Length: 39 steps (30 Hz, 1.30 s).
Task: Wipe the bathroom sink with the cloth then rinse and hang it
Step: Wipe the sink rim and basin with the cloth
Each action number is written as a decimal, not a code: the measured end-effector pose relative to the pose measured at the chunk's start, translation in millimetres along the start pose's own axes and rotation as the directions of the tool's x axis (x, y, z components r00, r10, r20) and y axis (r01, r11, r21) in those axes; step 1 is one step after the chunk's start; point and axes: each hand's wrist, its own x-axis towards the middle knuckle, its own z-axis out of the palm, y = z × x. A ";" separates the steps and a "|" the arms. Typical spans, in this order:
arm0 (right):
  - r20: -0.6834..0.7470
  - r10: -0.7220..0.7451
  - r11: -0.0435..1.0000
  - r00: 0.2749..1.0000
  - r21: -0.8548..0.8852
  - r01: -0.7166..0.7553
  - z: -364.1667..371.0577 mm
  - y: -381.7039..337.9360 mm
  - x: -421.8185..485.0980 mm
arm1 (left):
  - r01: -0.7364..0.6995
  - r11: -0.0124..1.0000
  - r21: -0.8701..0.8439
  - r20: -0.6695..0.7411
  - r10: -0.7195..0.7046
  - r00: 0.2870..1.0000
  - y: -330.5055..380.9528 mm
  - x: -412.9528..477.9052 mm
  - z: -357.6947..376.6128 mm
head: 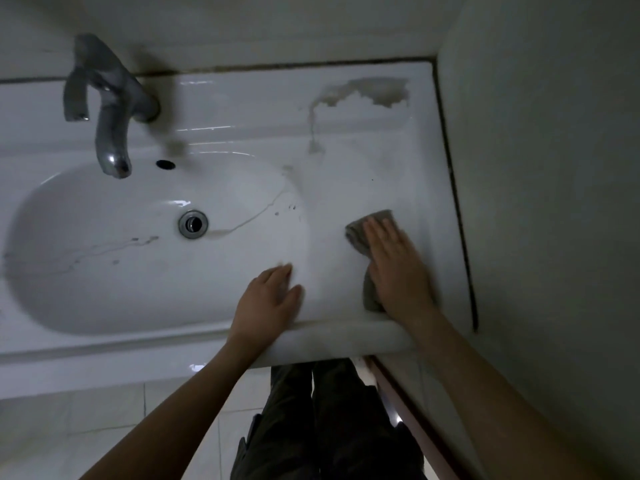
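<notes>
The white bathroom sink [242, 109] fills the view, with an oval basin and a metal drain [193, 223] in its middle. On the flat ledge to the right of the basin lies a grey cloth [360, 233], and my right hand [394, 265] presses flat on it with straight fingers. My left hand [268, 299] rests flat on the sink's front rim, at the basin's right end, holding nothing. A patch of brownish residue [374, 93] sits at the ledge's back right corner, with streaks running down into the basin.
A chrome faucet [107, 109] stands at the back left over the basin, with an overflow hole [165, 164] beside its spout. A wall [554, 168] closes the right side. Below the sink are tiled floor [104, 427] and my dark trousers [322, 420].
</notes>
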 end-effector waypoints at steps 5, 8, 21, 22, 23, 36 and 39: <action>-0.044 0.137 0.990 0.990 0.052 -0.134 3.1 9.1 -2.8 | -0.007 1.000 -0.023 -0.010 0.007 1.000 -1.4 1.7 1.6; -0.092 0.170 0.982 0.981 0.102 -0.161 4.2 8.1 6.2 | -0.031 1.000 -0.004 -0.021 0.031 0.999 -4.5 3.2 4.6; -0.328 0.294 0.954 0.898 0.046 -0.296 7.2 8.6 164.2 | -0.070 0.996 0.047 -0.058 0.073 0.996 -7.8 6.0 12.2; -0.346 0.297 0.954 0.890 0.062 -0.294 12.6 -6.6 166.6 | -0.076 0.996 0.048 -0.060 0.079 0.995 -7.4 6.1 12.8; -0.361 0.275 0.961 0.891 0.086 -0.262 18.2 -25.0 170.4 | -0.077 0.996 0.047 -0.065 0.080 0.995 -7.6 5.5 12.8; -0.102 -0.353 0.922 0.930 0.130 0.365 16.0 -74.9 149.2 | -0.059 0.997 0.051 -0.033 0.061 0.998 -5.5 2.4 8.5; -0.035 -0.447 0.893 0.894 0.029 0.448 14.5 -59.3 109.3 | -0.053 0.997 0.057 -0.014 0.054 0.998 -5.0 2.2 6.7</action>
